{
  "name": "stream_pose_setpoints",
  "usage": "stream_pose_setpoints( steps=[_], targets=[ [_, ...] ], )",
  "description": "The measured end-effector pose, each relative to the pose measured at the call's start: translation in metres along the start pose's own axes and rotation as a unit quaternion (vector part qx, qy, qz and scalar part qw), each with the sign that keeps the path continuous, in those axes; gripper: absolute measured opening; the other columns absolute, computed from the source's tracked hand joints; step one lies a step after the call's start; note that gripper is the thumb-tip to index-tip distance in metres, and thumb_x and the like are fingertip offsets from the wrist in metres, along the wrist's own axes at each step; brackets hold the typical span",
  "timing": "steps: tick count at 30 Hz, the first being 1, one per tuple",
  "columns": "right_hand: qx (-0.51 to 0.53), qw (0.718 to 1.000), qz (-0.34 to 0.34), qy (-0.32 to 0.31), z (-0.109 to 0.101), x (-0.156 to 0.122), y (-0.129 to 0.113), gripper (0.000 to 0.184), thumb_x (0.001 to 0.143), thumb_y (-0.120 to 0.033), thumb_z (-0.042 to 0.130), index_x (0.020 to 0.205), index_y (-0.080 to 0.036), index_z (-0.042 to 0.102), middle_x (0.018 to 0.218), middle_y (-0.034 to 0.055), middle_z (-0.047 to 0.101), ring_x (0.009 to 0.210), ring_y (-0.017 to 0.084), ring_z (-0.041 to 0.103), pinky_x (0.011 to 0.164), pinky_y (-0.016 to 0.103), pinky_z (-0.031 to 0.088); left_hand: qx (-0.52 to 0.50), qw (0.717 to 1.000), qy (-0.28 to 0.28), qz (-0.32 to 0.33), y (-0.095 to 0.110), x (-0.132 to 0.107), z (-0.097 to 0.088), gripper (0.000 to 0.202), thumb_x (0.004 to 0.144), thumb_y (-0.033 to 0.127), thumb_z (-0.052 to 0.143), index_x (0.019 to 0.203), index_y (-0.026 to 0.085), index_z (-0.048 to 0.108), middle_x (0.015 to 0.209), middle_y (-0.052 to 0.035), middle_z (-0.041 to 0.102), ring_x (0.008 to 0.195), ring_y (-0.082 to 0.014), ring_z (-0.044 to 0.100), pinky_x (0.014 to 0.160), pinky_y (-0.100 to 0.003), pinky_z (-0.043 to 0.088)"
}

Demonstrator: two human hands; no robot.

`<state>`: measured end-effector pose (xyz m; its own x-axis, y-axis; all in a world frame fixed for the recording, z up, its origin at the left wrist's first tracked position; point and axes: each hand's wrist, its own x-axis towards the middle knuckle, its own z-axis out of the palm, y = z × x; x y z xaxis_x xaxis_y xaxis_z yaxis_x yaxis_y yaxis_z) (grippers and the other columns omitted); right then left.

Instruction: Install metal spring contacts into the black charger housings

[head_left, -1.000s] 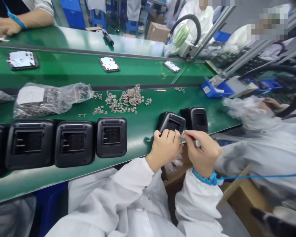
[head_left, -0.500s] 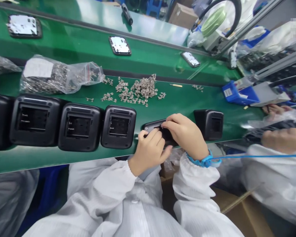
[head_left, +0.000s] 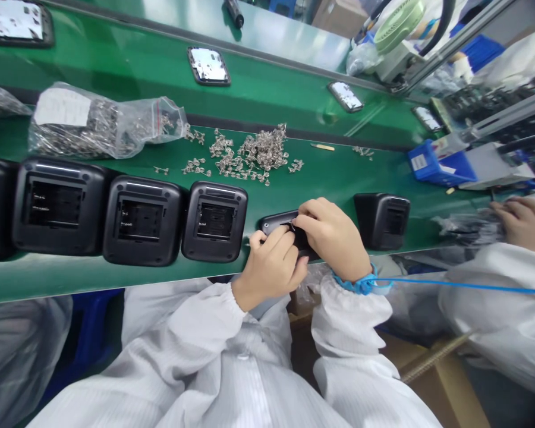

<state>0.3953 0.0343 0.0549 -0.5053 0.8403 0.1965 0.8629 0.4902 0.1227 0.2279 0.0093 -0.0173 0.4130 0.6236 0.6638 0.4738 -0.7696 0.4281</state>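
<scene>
Between my hands a black plastic housing (head_left: pixel 275 222) lies tilted on the bench, largely hidden by my fingers. My left hand (head_left: pixel 270 264) is closed on its near left side, fingers curled over the edge of the opening. At that opening, the pinched thumb and finger of my right hand (head_left: pixel 334 235) hold a small metal spring contact (head_left: pixel 292 226), mostly covered. Left of my hands stands another black housing (head_left: pixel 214 251) with an open battery compartment, metal springs visible inside. Beyond, a loose pile of metal spring contacts (head_left: pixel 265 150) lies on the green bench.
More black housings (head_left: pixel 141 252) stand in a row to the left, and one housing (head_left: pixel 383 220) at right. A plastic bag of contacts (head_left: pixel 102 128) lies behind. Units with white sheets (head_left: pixel 209 65) sit on the green strip. A co-worker's hand (head_left: pixel 526 223) is at far right, near a blue bin (head_left: pixel 443 166).
The view has shifted slightly. My hands stay on the same housing, with the right fingers still at its opening. At far right, the co-worker's hands have moved.
</scene>
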Motion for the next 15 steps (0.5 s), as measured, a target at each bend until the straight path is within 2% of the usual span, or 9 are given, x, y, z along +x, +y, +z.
stream_pose_setpoints(
  steps=[4,7,11,15],
  targets=[
    [0.019,1.000,0.005,0.010,0.000,-0.007,-0.001,0.029,0.104,-0.013,0.048,0.089,-0.018,0.072,0.099,0.0095,0.067,0.089,0.022,0.050,0.075,0.035,0.037,0.005,0.999,-0.010,0.042,-0.001,0.000,0.001,0.026,0.101,0.030,0.051,0.094,0.013,0.070,0.125,-0.0134,0.072,0.127,-0.0256,0.061,0.090,-0.042,0.036],
    [0.025,0.999,0.013,0.030,0.000,-0.014,-0.001,0.026,0.105,-0.013,0.049,0.100,-0.017,0.074,0.105,0.0094,0.071,0.094,0.022,0.055,0.078,0.036,0.039,0.020,0.998,-0.015,0.049,-0.002,-0.001,0.003,0.029,0.102,0.033,0.050,0.091,0.014,0.069,0.123,-0.0128,0.072,0.129,-0.0251,0.061,0.089,-0.042,0.037],
    [0.029,0.997,0.027,0.066,0.002,-0.017,-0.002,0.024,0.105,-0.015,0.050,0.103,-0.015,0.074,0.105,0.0098,0.074,0.096,0.022,0.061,0.080,0.035,0.043,0.019,0.998,-0.011,0.067,-0.002,-0.001,0.003,0.030,0.103,0.035,0.051,0.090,0.014,0.068,0.120,-0.0113,0.074,0.129,-0.0251,0.061,0.090,-0.042,0.037],
    [0.065,0.992,0.037,0.098,0.004,-0.018,-0.001,0.022,0.104,-0.013,0.053,0.102,-0.018,0.074,0.101,0.0062,0.078,0.094,0.020,0.067,0.083,0.033,0.046,0.012,0.998,-0.025,0.048,-0.001,0.001,0.001,0.032,0.104,0.037,0.048,0.093,0.014,0.068,0.120,-0.0112,0.074,0.127,-0.0242,0.062,0.091,-0.043,0.036]
  ],
)
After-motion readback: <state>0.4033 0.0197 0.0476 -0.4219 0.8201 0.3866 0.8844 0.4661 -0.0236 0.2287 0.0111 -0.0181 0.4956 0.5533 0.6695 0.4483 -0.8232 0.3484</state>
